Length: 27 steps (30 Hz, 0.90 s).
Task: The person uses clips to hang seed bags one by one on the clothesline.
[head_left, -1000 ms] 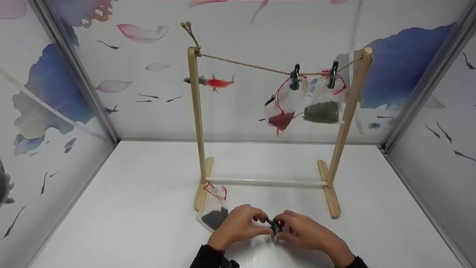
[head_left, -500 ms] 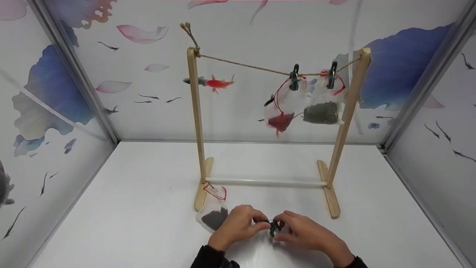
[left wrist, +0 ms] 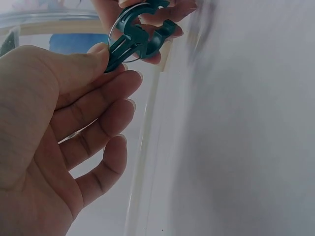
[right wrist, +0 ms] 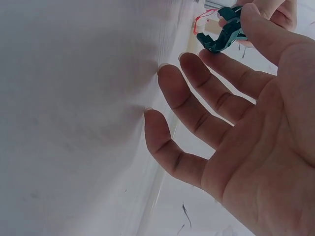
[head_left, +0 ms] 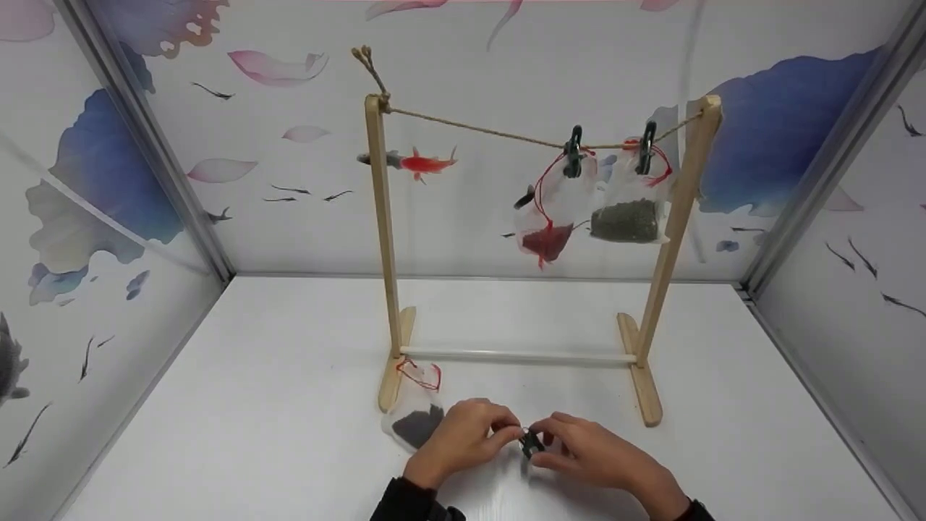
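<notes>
A dark green plastic clothespin [left wrist: 135, 42] with a thin wire spring is held between both hands low over the table. My left hand [head_left: 470, 438] pinches its handle end between thumb and index finger; the other fingers curl loosely. From the right, my right hand [head_left: 597, 452] has its thumb and index finger around the clothespin; in the right wrist view the remaining fingers [right wrist: 174, 91] spread away from it. Beside my left hand lies a drawstring bag [head_left: 416, 427] with dark grey contents and a red cord, its lower right part hidden by the hand.
Behind the hands stands a wooden rack [head_left: 383, 217] with a sagging rope [head_left: 477, 130]. Two similar clothespins hold a bag with red contents [head_left: 548, 242] and a bag with greenish-grey contents [head_left: 626, 221] on it. A white rod [head_left: 517, 354] joins the rack's feet. Patterned walls surround the white table.
The clothespin has turned between the fingers and sits slightly further left and tilted. My left thumb has drawn in closer to the index finger. The hanging bags stay put.
</notes>
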Tool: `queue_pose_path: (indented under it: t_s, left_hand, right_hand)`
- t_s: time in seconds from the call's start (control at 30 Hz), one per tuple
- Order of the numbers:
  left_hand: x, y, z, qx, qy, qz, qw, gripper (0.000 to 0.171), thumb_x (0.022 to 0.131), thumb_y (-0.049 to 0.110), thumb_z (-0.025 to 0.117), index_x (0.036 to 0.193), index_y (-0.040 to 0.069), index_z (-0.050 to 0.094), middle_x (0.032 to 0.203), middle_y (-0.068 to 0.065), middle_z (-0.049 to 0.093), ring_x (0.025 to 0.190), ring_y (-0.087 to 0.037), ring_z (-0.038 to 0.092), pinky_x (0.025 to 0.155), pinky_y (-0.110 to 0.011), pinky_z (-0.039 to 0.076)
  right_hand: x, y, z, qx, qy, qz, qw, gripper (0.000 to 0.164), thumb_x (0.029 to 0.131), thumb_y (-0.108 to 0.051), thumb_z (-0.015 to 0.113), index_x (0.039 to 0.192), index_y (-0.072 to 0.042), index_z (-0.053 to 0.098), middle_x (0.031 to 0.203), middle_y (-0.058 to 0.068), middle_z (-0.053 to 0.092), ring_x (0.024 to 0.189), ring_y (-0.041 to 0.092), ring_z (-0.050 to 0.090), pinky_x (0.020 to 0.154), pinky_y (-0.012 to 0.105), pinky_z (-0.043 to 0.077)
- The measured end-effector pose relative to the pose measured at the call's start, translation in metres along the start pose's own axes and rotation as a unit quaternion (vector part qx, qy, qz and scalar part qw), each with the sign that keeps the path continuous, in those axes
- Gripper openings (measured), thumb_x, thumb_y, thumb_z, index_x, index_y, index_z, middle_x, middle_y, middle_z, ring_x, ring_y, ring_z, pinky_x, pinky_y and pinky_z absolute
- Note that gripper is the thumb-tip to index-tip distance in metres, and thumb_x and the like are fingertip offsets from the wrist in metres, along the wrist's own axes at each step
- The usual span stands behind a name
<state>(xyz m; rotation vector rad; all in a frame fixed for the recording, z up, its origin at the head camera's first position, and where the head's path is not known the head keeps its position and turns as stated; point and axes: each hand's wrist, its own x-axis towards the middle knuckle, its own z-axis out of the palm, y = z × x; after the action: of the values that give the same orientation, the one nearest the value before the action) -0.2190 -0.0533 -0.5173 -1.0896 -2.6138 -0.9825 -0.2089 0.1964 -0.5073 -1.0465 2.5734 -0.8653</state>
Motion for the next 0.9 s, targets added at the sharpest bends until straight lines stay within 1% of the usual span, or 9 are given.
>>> queue_pose_path:
  t_s: [0.13, 0.23, 0.33, 0.43, 0.53, 0.67, 0.8, 0.9]
  left_hand:
    - [0.000, 0.000, -0.001, 0.001, -0.002, -0.002, 1.0000, 0.014, 0.097, 0.027, 0.070, 0.094, 0.018, 0.079, 0.081, 0.015, 0.070, 0.075, 0.002, 0.058, 0.070, -0.014, 0.041]
    - [-0.001, 0.000, -0.004, -0.004, -0.008, -0.006, 0.9999, 0.014, 0.097, 0.028, 0.070, 0.093, 0.018, 0.080, 0.080, 0.016, 0.070, 0.073, 0.004, 0.056, 0.069, -0.015, 0.040]
    - [-0.004, 0.000, -0.010, -0.017, -0.011, -0.014, 0.9997, 0.014, 0.097, 0.028, 0.071, 0.093, 0.018, 0.080, 0.080, 0.016, 0.071, 0.071, 0.005, 0.055, 0.068, -0.015, 0.040]
    - [-0.011, -0.001, -0.020, -0.030, -0.004, -0.024, 0.9992, 0.013, 0.096, 0.027, 0.072, 0.092, 0.017, 0.080, 0.079, 0.015, 0.070, 0.070, 0.005, 0.055, 0.066, -0.015, 0.041]
    - [-0.018, -0.006, -0.031, -0.032, 0.011, -0.039, 0.9987, 0.013, 0.096, 0.027, 0.072, 0.093, 0.017, 0.079, 0.080, 0.015, 0.070, 0.071, 0.004, 0.056, 0.066, -0.016, 0.043]
    - [-0.029, -0.015, -0.050, -0.008, 0.048, -0.057, 0.9972, 0.015, 0.097, 0.028, 0.071, 0.091, 0.017, 0.079, 0.082, 0.013, 0.071, 0.071, 0.001, 0.058, 0.066, -0.020, 0.048]
    - [-0.037, -0.026, -0.072, 0.020, 0.085, -0.076, 0.9933, 0.014, 0.097, 0.027, 0.071, 0.092, 0.016, 0.077, 0.081, 0.012, 0.069, 0.072, -0.002, 0.058, 0.065, -0.024, 0.049]
    - [-0.045, -0.035, -0.087, 0.040, 0.115, -0.087, 0.9887, 0.012, 0.097, 0.026, 0.071, 0.094, 0.016, 0.075, 0.082, 0.012, 0.069, 0.072, -0.004, 0.058, 0.064, -0.025, 0.048]
  right_hand:
    - [-0.001, 0.000, 0.001, -0.001, 0.002, -0.009, 1.000, 0.044, 0.102, -0.048, 0.057, 0.130, -0.015, 0.064, 0.104, -0.005, 0.061, 0.079, 0.001, 0.054, 0.068, 0.026, 0.049]
    - [0.000, 0.001, 0.001, 0.002, -0.004, -0.005, 1.000, 0.044, 0.102, -0.048, 0.056, 0.131, -0.016, 0.063, 0.103, -0.006, 0.061, 0.079, 0.001, 0.054, 0.069, 0.026, 0.049]
    - [0.001, 0.000, 0.001, 0.019, -0.018, 0.001, 1.000, 0.045, 0.102, -0.049, 0.056, 0.134, -0.017, 0.063, 0.103, -0.009, 0.060, 0.081, 0.001, 0.056, 0.070, 0.026, 0.050]
    - [0.003, -0.002, 0.001, 0.033, -0.032, 0.001, 0.999, 0.045, 0.102, -0.047, 0.057, 0.136, -0.018, 0.062, 0.104, -0.012, 0.060, 0.084, 0.002, 0.058, 0.072, 0.027, 0.052]
    - [0.005, -0.004, 0.001, 0.028, -0.041, -0.004, 0.999, 0.044, 0.103, -0.044, 0.058, 0.134, -0.014, 0.064, 0.104, -0.013, 0.060, 0.085, 0.002, 0.058, 0.075, 0.027, 0.052]
    - [0.012, -0.007, -0.002, 0.014, -0.047, -0.001, 0.999, 0.042, 0.103, -0.041, 0.059, 0.130, -0.010, 0.066, 0.103, -0.012, 0.062, 0.085, 0.001, 0.058, 0.076, 0.028, 0.053]
    - [0.027, -0.012, -0.010, 0.001, -0.031, -0.001, 1.000, 0.037, 0.103, -0.034, 0.062, 0.125, -0.005, 0.068, 0.099, -0.009, 0.066, 0.083, 0.003, 0.059, 0.074, 0.028, 0.052]
    - [0.042, -0.020, -0.012, -0.004, -0.018, -0.008, 1.000, 0.033, 0.102, -0.028, 0.063, 0.122, -0.002, 0.070, 0.097, -0.005, 0.069, 0.081, 0.005, 0.060, 0.071, 0.028, 0.052]
